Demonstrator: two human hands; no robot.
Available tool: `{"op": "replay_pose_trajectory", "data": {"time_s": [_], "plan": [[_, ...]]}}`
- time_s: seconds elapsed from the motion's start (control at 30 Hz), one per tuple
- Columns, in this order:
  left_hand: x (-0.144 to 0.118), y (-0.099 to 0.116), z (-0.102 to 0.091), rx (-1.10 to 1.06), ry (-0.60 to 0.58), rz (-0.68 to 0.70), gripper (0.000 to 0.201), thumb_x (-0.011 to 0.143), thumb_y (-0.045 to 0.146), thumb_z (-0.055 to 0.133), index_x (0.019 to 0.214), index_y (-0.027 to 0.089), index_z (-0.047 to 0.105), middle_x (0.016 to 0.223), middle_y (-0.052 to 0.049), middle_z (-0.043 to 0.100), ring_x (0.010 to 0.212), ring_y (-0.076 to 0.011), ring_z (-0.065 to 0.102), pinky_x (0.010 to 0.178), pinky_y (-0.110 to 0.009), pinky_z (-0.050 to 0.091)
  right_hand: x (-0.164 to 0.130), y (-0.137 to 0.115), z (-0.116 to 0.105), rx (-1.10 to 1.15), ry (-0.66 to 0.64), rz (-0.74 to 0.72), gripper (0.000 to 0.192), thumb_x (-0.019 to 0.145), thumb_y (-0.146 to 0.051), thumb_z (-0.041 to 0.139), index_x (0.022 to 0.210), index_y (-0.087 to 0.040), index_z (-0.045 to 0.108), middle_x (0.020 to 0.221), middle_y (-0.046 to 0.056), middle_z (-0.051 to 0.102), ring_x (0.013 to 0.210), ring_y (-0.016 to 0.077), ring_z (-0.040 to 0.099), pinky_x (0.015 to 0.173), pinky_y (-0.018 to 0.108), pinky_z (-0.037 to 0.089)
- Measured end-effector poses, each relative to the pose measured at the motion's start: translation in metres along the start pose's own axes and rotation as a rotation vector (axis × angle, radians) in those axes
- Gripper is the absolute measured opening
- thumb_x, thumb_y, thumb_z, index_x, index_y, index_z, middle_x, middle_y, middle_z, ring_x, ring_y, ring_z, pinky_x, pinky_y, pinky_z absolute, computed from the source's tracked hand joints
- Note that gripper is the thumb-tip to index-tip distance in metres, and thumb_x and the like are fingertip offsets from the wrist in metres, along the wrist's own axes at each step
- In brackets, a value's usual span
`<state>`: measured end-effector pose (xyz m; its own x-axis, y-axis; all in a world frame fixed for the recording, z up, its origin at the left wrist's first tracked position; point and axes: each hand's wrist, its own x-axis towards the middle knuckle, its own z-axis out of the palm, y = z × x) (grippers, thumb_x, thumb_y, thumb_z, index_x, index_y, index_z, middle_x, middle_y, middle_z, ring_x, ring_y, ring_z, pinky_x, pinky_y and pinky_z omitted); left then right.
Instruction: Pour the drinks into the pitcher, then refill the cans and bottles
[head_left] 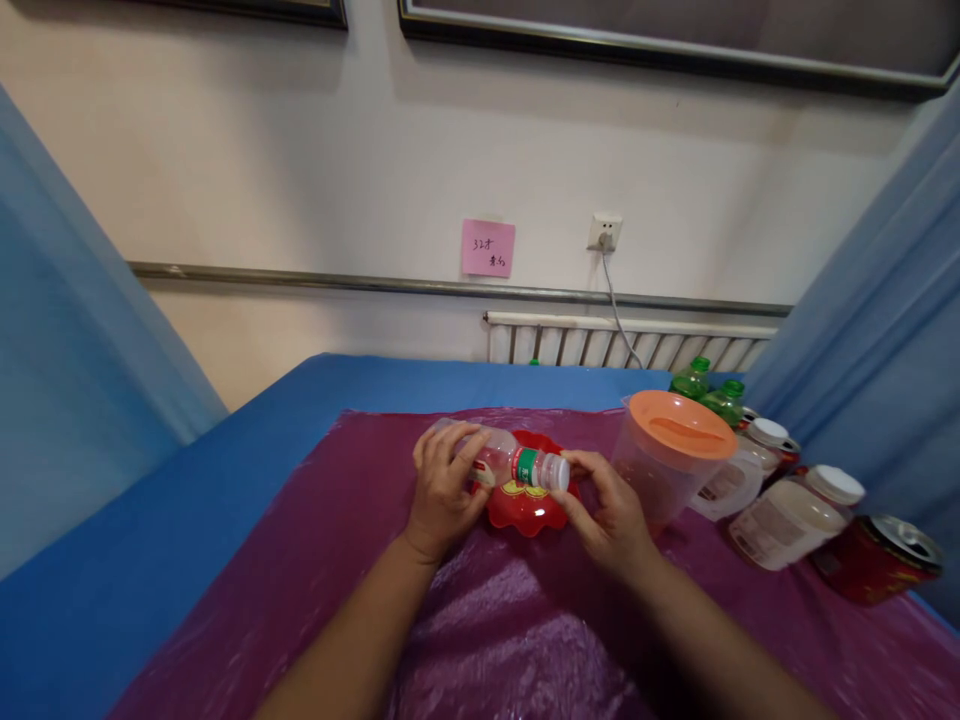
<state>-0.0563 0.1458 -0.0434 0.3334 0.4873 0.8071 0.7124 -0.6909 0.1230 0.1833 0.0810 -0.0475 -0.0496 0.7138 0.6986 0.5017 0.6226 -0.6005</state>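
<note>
A clear plastic bottle with a green and red label lies on its side in the air, its white cap pointing right. My left hand is wrapped round the bottle's body. The thumb and forefinger of my right hand are closed on the cap from either side. Below the bottle is a red scalloped plate with a yellow pattern, partly hidden by the bottle and the left hand.
To the right stand a clear pitcher with an orange lid, white-capped jars, a red can and green bottles. A purple plastic sheet covers part of the blue tabletop. Behind are a radiator and a plugged socket.
</note>
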Motion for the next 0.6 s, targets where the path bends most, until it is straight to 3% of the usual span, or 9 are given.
{"op": "replay_pose_trajectory", "data": {"time_s": [0.17,0.3,0.37,0.47,0.6], "plan": [[-0.001,-0.003,0.001,-0.027,-0.013,-0.008,0.052,0.084,0.024,0.064,0.135,0.026,0.057,0.132,-0.01,0.063,0.124,-0.029,0.056,0.115,-0.051,0.032,0.003,-0.003,-0.009,-0.068,-0.118,-0.081,0.037,0.097,-0.021,0.058,0.133,-0.026,0.051,0.125,0.009,0.064,0.115,0.022,0.062,0.099,0.039,0.052],[-0.001,-0.004,0.0,-0.012,0.013,-0.008,0.053,0.084,0.024,0.064,0.136,0.026,0.057,0.131,-0.011,0.063,0.124,-0.0294,0.057,0.115,-0.052,0.032,0.004,-0.009,-0.007,-0.063,-0.127,0.006,0.05,0.096,-0.027,0.061,0.143,-0.026,0.045,0.133,0.01,0.061,0.114,0.0223,0.064,0.098,0.039,0.054],[-0.001,-0.002,-0.001,-0.005,0.022,-0.002,0.053,0.083,0.023,0.064,0.136,0.026,0.056,0.131,-0.011,0.063,0.124,-0.029,0.056,0.115,-0.051,0.033,0.005,-0.011,-0.003,-0.061,-0.107,0.081,0.053,0.096,-0.033,0.063,0.145,-0.024,0.045,0.131,0.011,0.063,0.105,0.0215,0.067,0.093,0.038,0.056],[-0.001,-0.001,-0.002,0.006,0.028,0.018,0.053,0.083,0.021,0.065,0.135,0.025,0.057,0.132,-0.011,0.062,0.125,-0.0289,0.056,0.116,-0.052,0.032,0.008,-0.011,0.0,-0.061,-0.085,0.134,0.038,0.099,-0.036,0.058,0.134,-0.022,0.055,0.115,0.01,0.069,0.09,0.0195,0.069,0.082,0.035,0.058],[-0.002,-0.003,-0.002,0.02,0.012,-0.005,0.054,0.082,0.02,0.064,0.136,0.026,0.057,0.132,-0.011,0.063,0.125,-0.0295,0.057,0.116,-0.053,0.032,0.014,-0.009,-0.005,-0.064,-0.086,0.047,0.031,0.099,-0.032,0.058,0.129,-0.023,0.059,0.112,0.009,0.068,0.098,0.0208,0.067,0.086,0.036,0.056]]}}
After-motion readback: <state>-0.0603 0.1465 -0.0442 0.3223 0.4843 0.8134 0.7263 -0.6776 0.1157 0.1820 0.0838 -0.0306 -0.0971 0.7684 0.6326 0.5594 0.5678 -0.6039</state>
